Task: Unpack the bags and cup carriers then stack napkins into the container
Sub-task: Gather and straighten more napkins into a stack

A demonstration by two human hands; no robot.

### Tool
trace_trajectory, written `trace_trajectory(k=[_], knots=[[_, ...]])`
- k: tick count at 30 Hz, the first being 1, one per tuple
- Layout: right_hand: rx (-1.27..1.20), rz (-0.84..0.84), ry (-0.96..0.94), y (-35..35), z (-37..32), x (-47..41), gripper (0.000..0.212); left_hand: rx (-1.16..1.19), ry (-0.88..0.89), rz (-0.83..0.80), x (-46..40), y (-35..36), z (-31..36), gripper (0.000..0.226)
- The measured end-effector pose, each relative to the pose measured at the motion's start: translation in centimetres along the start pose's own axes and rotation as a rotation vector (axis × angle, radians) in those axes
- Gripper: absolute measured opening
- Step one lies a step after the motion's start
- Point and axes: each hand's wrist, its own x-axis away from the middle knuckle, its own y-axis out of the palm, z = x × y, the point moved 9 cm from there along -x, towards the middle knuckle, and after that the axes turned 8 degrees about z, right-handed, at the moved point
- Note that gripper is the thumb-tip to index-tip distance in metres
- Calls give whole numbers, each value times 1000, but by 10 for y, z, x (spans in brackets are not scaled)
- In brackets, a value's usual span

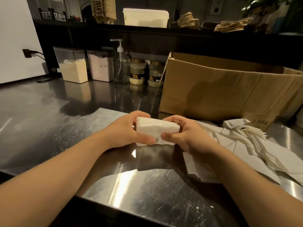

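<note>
Head view: both hands meet over the middle of the steel surface (49,115).
Left hand (129,130): grips the napkins' left end.
Right hand (185,133): grips their right end.
Napkins (155,128): white stack, held just above the surface.
Paper bags (246,145): flat pile at the right edge.
Cardboard box (229,89): behind the bags.

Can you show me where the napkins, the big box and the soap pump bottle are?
napkin stack (155,128): head view, top face.
cardboard box (229,94): head view, front wall.
pump bottle (121,66): head view, clear body.
</note>
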Motion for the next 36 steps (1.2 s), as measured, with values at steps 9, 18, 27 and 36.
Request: trace_trajectory(k=[9, 18, 27, 36], knots=[[739, -149, -7, 10, 14, -5, 108, -29, 56, -70, -1, 7, 1, 57], [259, 7, -41, 1, -1, -3, 76, 12, 86, -58, -4, 5, -3, 49], [85, -38, -85, 0, -4, -1, 34, 53, 113, -62, -4, 4, 0, 51], [183, -90, -82, 1, -6, -1, 40, 102, 113, -79, -1, 6, 0, 44]])
